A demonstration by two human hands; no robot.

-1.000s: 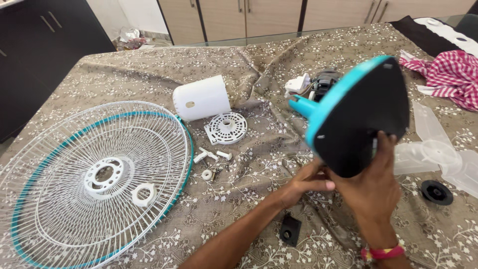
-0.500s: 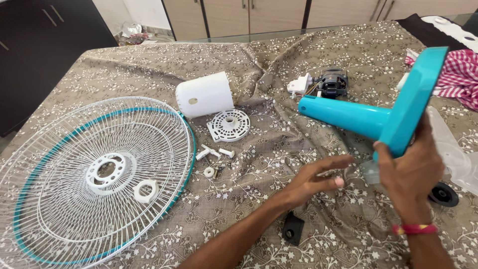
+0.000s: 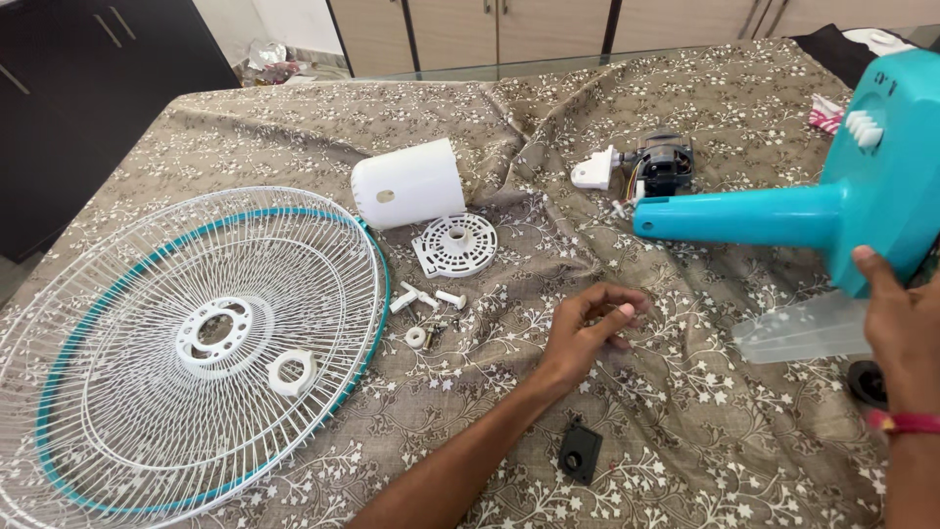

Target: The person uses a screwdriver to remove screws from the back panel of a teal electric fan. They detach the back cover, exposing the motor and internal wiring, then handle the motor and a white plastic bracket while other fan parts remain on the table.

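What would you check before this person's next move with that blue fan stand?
1. Right hand grips the blue fan stand: ok.
2. Stand's pole is off the cloth, pointing left: ok.
3. Left hand holds nothing visible, fingers curled: ok.
4. Motor sits close behind the pole tip: not ok, little room.
5. Small white screws and pegs lie together beside the grille: ok.
6. Stand's underside: cannot tell.

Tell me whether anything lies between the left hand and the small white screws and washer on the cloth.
Nothing visible does. The left hand hovers over bare patterned cloth, fingers curled, and the white screws and washer lie to its left with only open cloth between. The right hand holds the teal fan base well clear.
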